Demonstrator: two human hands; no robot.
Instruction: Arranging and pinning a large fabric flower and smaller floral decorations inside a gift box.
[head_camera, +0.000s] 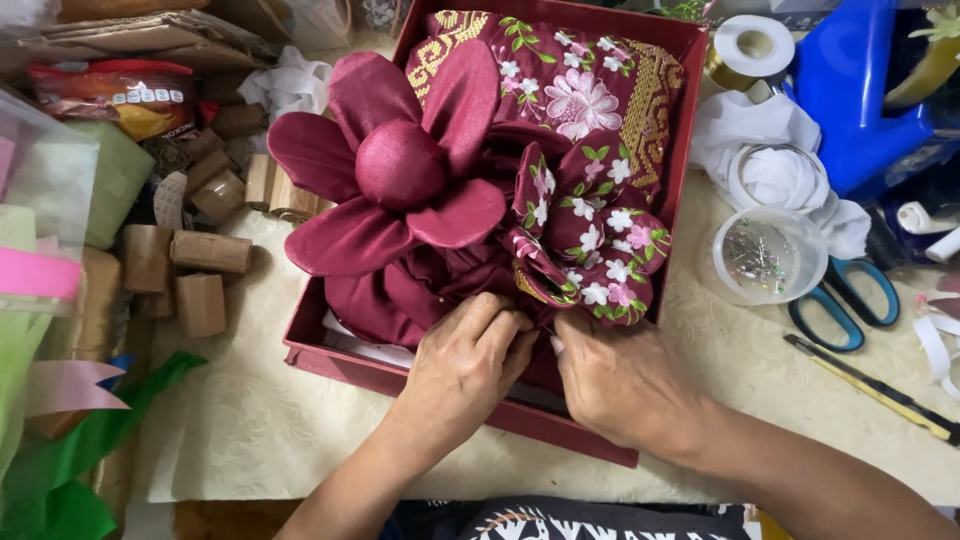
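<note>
A dark red box lies on the table, filled with maroon cloth. The plain cloth is shaped into a big flower with a round middle and several petals. To its right, flowered maroon cloth with gold trim is folded into smaller petals. My left hand and my right hand meet at the box's near edge. Both pinch the gathered maroon cloth just below the flowers, fingers tucked into the folds.
A clear round tub of pins, blue-handled scissors and a yellow-black cutter lie right of the box. White ribbon rolls and white cloth sit behind them. Cardboard tube pieces and green and pink paper lie at left.
</note>
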